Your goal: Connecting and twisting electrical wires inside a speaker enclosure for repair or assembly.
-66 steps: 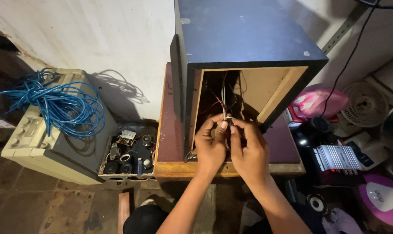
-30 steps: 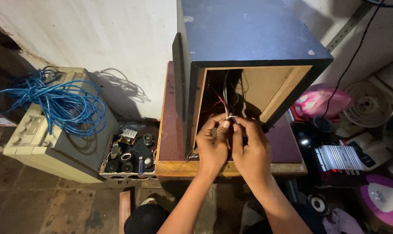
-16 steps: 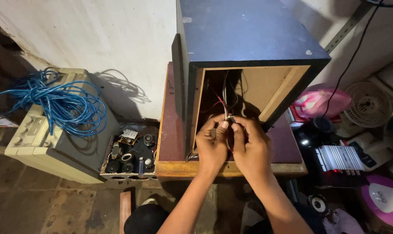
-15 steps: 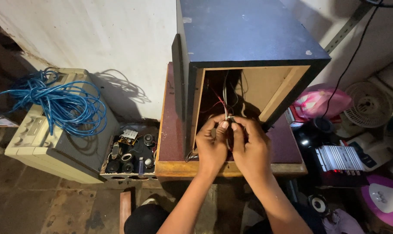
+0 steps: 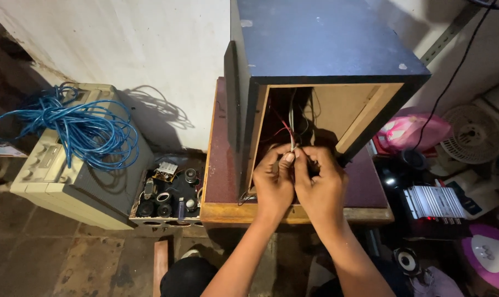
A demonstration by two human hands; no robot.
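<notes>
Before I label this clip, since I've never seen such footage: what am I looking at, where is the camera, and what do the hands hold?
The camera sits on a person's head and looks down at their own two bare hands. The left hand and the right hand meet at the open side of a dark, wood-lined cabinet box, pinching the thin red and white wires that hang out of it. The box stands on a small reddish-brown wooden table. To the left, a coil of blue cable lies on a beige machine casing, beside a tray of small electronic parts.
</notes>
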